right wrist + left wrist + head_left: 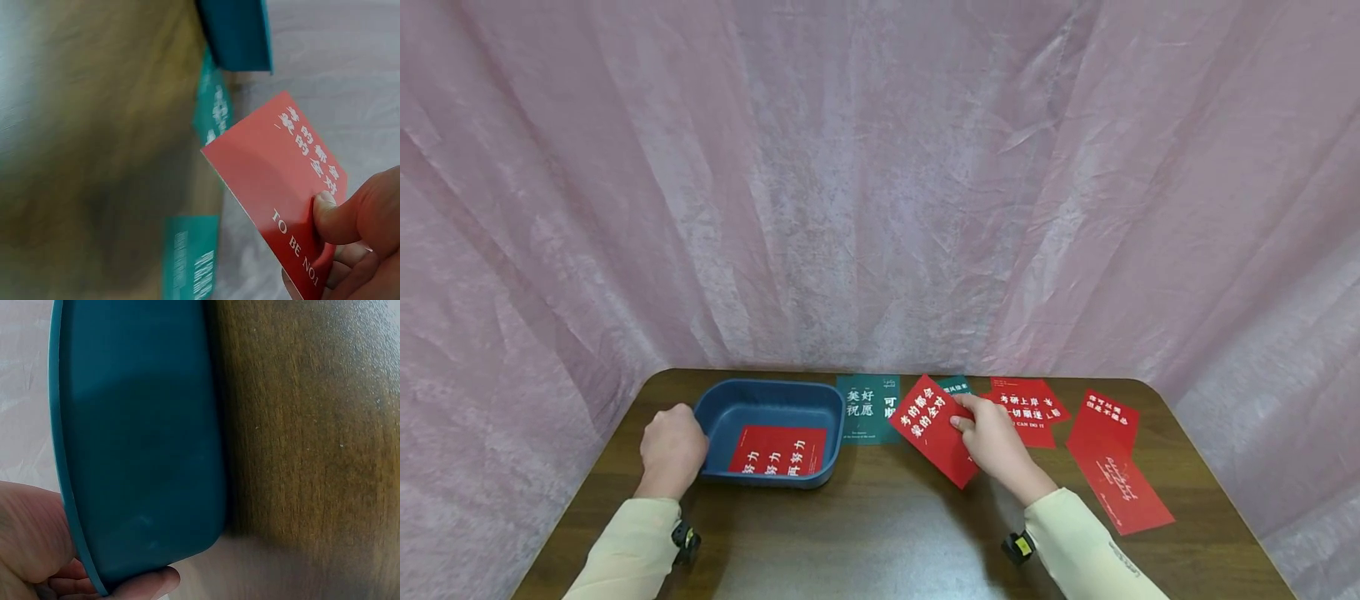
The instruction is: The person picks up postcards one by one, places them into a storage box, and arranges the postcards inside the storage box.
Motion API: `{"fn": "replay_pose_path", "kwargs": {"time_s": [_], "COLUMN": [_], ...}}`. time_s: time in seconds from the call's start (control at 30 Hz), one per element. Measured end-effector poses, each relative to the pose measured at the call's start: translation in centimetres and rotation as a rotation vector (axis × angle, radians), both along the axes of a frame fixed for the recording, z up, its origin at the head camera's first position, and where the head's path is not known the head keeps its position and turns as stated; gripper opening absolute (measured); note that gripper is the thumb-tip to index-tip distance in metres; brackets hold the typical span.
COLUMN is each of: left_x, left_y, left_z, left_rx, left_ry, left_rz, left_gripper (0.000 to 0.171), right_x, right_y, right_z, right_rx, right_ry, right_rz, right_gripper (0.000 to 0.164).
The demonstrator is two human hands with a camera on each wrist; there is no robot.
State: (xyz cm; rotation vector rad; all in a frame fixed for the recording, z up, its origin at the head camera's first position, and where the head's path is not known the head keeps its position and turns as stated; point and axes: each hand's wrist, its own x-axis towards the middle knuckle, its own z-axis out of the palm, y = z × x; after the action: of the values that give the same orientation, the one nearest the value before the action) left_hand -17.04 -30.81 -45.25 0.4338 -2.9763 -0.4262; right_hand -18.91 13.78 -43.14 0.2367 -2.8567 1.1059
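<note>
My left hand grips the left rim of a blue plastic basin, its thumb and fingers on either side of the wall in the left wrist view. Inside the basin lies a red card with white characters. Between thumb and fingers, my right hand pinches another red card, lifted and tilted above the table. In the right wrist view this held card reads "TO BE NO.1". Just right of the basin is a green card; a second green card is partly hidden behind the held one.
Overlapping red cards lie beyond my right hand. Two more red cards overlap near the table's right side. A wooden table carries everything, with a pink curtain hanging behind its far edge.
</note>
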Motion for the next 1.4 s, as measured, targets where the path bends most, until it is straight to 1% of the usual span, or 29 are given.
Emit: {"fn": "replay_pose_path", "kwargs": {"time_s": [0.17, 0.23, 0.33, 0.4, 0.47, 0.67, 0.8, 0.9, 1.13, 1.3, 1.4], "left_x": [0.0, 0.0, 0.0, 0.0, 0.0, 0.1, 0.0, -0.1, -0.2, -0.2, -0.1], "left_y": [-0.1, -0.1, -0.1, -0.1, -0.1, -0.2, -0.1, -0.1, 0.1, 0.0, 0.0], "left_z": [0.0, -0.1, -0.1, 0.0, -0.1, -0.1, -0.2, -0.2, -0.3, -0.2, -0.1], "left_rx": [0.007, 0.007, 0.008, 0.006, 0.007, 0.001, -0.003, -0.004, -0.005, -0.008, -0.008], "left_ry": [0.0, 0.004, 0.004, 0.007, 0.007, 0.005, -0.005, -0.003, 0.003, 0.005, 0.006], "left_rz": [-0.002, 0.0, 0.004, 0.006, 0.007, 0.01, 0.013, 0.014, 0.024, 0.021, 0.02], "left_gripper": [0.022, 0.022, 0.022, 0.021, 0.021, 0.022, 0.024, 0.025, 0.026, 0.026, 0.025], "right_x": [-0.7, -0.9, -1.3, -1.6, -1.7, -1.8, -2.0, -2.1, -2.2, -2.1, -2.0], "right_y": [-1.9, -2.6, -3.8, -4.5, -5.3, -7.3, -8.7, -9.9, -13.0, -15.5, -17.0], "right_z": [1.4, 2.0, 2.9, 3.3, 3.7, 4.5, 4.8, 5.1, 5.6, 5.9, 5.9], "right_rx": [-0.045, -0.052, -0.04, -0.014, -0.006, -0.054, -0.055, -0.06, -0.116, -0.098, -0.08], "right_ry": [0.036, 0.068, 0.124, 0.169, 0.194, 0.18, 0.199, 0.22, 0.216, 0.256, 0.252], "right_rz": [0.011, 0.027, 0.047, 0.058, 0.071, 0.109, 0.136, 0.169, 0.265, 0.314, 0.345], "right_gripper": [0.041, 0.04, 0.038, 0.036, 0.036, 0.042, 0.041, 0.04, 0.043, 0.041, 0.042]}}
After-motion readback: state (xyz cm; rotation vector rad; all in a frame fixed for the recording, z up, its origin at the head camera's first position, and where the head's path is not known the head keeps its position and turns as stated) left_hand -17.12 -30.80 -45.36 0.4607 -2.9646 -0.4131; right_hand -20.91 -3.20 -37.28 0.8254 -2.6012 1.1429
